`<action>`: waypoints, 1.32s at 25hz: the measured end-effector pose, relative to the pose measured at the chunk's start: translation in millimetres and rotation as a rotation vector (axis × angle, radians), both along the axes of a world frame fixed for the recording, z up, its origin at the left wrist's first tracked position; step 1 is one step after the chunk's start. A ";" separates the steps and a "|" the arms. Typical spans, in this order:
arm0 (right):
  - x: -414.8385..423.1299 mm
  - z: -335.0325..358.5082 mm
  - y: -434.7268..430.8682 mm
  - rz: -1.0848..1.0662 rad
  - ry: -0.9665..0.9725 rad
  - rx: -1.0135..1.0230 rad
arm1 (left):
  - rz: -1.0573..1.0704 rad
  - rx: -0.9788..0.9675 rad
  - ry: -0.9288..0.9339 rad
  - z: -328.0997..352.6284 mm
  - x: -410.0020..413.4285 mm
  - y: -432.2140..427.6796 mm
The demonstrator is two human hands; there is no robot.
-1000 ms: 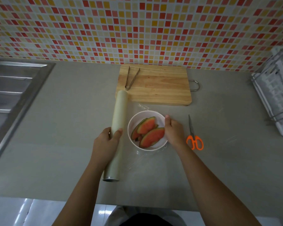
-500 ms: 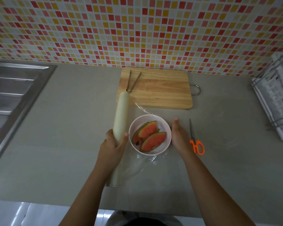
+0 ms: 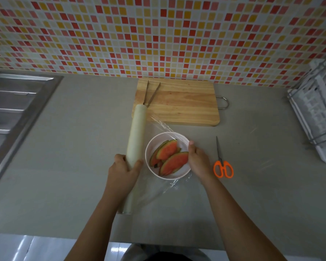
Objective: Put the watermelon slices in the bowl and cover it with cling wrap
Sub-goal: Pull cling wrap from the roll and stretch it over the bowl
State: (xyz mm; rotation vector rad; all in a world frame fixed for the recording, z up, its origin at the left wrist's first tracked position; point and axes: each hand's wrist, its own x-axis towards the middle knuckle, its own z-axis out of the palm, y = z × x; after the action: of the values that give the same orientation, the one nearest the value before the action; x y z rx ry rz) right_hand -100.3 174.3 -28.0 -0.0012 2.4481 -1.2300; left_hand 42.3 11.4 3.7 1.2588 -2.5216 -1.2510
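Note:
A white bowl [image 3: 158,141] stands on the grey counter, holding watermelon slices [image 3: 174,162] with red flesh and green rind. Just left of the bowl, my left hand [image 3: 123,173] grips the long pale cling wrap roll [image 3: 136,132], which lies pointing away from me. Clear film [image 3: 163,127] runs from the roll across the bowl and crumples at its near side. On the bowl's right rim my right hand [image 3: 199,162] presses the film down with closed fingers.
A wooden cutting board [image 3: 179,105] with metal tongs [image 3: 151,94] lies behind the bowl. Orange-handled scissors [image 3: 222,164] lie right of my right hand. A steel sink [image 3: 13,113] is at the left, a white dish rack [image 3: 316,110] at the right.
My right hand moved from beside the bowl back onto its right rim over the film. The roll stays in my left hand, and the view has shifted slightly.

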 end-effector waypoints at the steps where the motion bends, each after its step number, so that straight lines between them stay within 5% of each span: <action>1: 0.3 0.6 -0.7 0.000 -0.004 -0.009 | -0.005 -0.012 -0.010 -0.1 0.0 0.1; 5: 2.1 2.3 -2.3 -0.009 -0.060 -0.061 | -0.002 0.017 -0.105 -4.5 1.7 0.6; 19: -11.6 7.0 16.9 -0.097 -0.251 -0.177 | 0.095 0.409 0.084 -0.6 6.1 -6.4; 33: -21.2 7.1 27.5 -0.128 -0.269 -0.220 | -0.007 0.259 0.048 -12.6 7.1 0.0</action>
State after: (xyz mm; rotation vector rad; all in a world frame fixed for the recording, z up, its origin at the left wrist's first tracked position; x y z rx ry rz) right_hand -121.5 201.8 -20.9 0.2462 2.1019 -1.4464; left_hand 49.4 11.4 -9.0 1.2478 -2.3917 -1.6312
